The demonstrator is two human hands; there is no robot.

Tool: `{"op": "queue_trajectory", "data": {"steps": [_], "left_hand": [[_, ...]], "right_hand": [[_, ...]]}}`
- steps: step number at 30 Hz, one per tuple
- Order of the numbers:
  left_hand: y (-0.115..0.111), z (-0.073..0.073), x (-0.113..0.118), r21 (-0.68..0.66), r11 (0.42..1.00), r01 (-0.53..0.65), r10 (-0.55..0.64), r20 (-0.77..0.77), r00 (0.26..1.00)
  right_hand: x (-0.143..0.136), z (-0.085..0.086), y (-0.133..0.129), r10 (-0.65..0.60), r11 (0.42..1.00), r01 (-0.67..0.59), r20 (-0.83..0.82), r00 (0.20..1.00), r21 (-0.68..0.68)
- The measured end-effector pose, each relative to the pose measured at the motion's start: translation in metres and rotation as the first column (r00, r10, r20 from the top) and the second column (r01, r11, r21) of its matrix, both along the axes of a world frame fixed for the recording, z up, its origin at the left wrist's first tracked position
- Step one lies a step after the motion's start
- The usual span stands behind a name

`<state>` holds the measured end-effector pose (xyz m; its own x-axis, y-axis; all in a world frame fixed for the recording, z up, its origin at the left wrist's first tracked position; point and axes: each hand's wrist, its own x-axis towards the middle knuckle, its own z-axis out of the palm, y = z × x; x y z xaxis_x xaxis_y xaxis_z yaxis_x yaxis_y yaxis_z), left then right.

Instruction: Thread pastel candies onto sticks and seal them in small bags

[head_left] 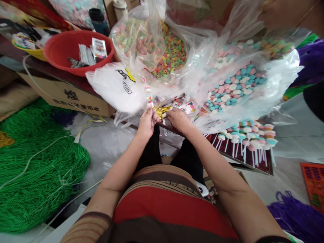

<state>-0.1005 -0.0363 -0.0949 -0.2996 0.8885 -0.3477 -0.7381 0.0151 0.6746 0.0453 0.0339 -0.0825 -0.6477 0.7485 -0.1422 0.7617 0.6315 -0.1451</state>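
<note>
Between the fingers of my left hand (pixel 149 119) is a candy skewer (pixel 150 101), held upright by its stick in a slim clear wrapper with bright print. Just to the right lies a bunch of gold twist ties (pixel 162 110) at the table's near edge. My right hand (pixel 180 119) is closed with its fingertips at the ends of these ties; the exact grip is partly hidden. Small printed cards (pixel 187 108) lie behind the ties. A stack of clear bags (pixel 118 89) with black lettering rests beyond my left hand.
Behind are bags of ring-shaped candy (pixel 174 50) and pastel candy (pixel 233 91). Finished-looking skewers (pixel 249 135) lie along the right table edge. A red basin (pixel 63 50) stands at left, above a cardboard box (pixel 71 98). Green cord (pixel 37 168) and purple cord (pixel 296 216) lie low at the sides.
</note>
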Motion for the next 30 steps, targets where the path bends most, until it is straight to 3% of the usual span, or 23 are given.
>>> {"op": "queue_trajectory", "data": {"steps": [8, 13, 19, 24, 25, 27, 30], "left_hand": [[0.000, -0.005, -0.001, 0.024, 1.000, 0.017, -0.017, 0.002, 1.000], [0.001, -0.010, -0.002, 0.038, 0.999, 0.023, -0.023, -0.016, 1.000], [-0.004, -0.001, 0.003, 0.005, 0.998, 0.058, -0.058, -0.098, 0.994], [-0.010, 0.010, 0.019, 0.003, 0.987, 0.161, -0.159, -0.155, 0.975], [-0.009, 0.011, 0.022, -0.002, 0.984, 0.180, -0.178, -0.158, 0.971], [-0.007, 0.014, 0.028, -0.018, 0.980, 0.200, -0.200, -0.158, 0.967], [-0.003, 0.015, 0.033, -0.016, 0.986, 0.168, -0.168, -0.175, 0.970]], "right_hand": [[0.002, -0.006, 0.003, -0.104, 0.991, 0.084, -0.198, 0.975, -0.109], [0.013, -0.010, 0.010, -0.255, 0.960, 0.184, -0.393, 0.883, -0.210], [0.017, -0.018, 0.015, -0.443, 0.895, 0.266, -0.645, 0.622, -0.359], [0.018, -0.006, 0.009, -0.655, 0.755, 0.106, -0.738, 0.161, -0.647], [0.018, -0.004, 0.008, -0.672, 0.740, 0.079, -0.733, 0.102, -0.667], [0.017, -0.004, 0.007, -0.670, 0.742, 0.093, -0.738, 0.082, -0.664], [0.015, -0.014, 0.009, -0.687, 0.727, 0.129, -0.718, 0.116, -0.674]]}}
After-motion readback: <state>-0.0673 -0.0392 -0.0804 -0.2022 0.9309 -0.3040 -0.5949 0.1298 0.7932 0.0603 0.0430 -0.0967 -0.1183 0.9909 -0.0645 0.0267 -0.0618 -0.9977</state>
